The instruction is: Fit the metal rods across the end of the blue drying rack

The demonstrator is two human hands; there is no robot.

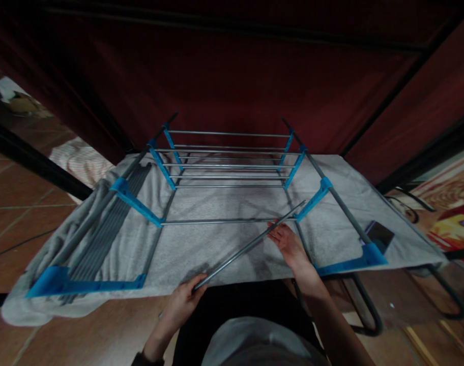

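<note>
A loose metal rod (pixel 237 255) slants up to the right across the near part of a partly assembled rack. My left hand (pixel 185 301) is closed round its lower end. Farther up, my right hand (pixel 287 245) has the rod against its fingers, its far tip close to the right blue bracket (pixel 313 200). A fixed crossbar (pixel 224 222) runs between that bracket and the left blue bracket (pixel 136 202). More crossbars span the rack's far part. At the near corners are a left blue corner piece (pixel 83 284) and a right one (pixel 350 260).
Several grey rods (pixel 112 221) lie bundled inside the rack's left side. Under everything is a grey cloth (pixel 212 203). A dark flat object (pixel 377 235) lies beyond the right rail. A dark red panel (pixel 232 81) stands behind, and a cable (pixel 22 244) crosses the tiled floor.
</note>
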